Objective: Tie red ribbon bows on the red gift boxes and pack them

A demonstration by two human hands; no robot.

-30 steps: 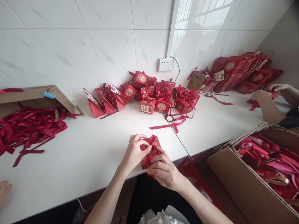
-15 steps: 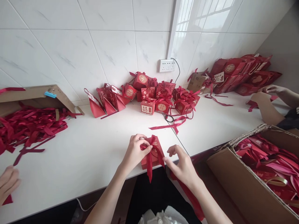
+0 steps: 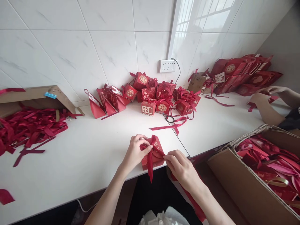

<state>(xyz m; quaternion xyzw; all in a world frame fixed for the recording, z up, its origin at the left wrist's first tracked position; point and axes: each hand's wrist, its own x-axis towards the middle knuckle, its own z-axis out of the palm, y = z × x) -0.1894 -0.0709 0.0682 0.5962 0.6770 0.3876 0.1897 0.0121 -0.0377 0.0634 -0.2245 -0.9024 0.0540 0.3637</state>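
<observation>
The right hand (image 3: 181,164) pinches one tail of a glossy crimson satin ribbon (image 3: 150,167) between thumb and forefinger, its other fingers curled. The left hand (image 3: 137,151) pinches the same ribbon by its knot; whether its hidden fingers also press the box beneath, I cannot tell. That small red card box with gold lettering (image 3: 157,159) sits at the front edge of the white smooth tabletop (image 3: 93,150), the other tail drooping over the edge. The box is probably light and stiff-walled but easily dented, best steadied by its side faces; the ribbon looks soft and slippery, best nipped near the knot. To the right stands an open brown cardboard carton (image 3: 236,178); farther off, beyond a black loop-shaped handle (image 3: 169,118), clustered red ribbon-tied boxes (image 3: 162,107) stand near the wall.
</observation>
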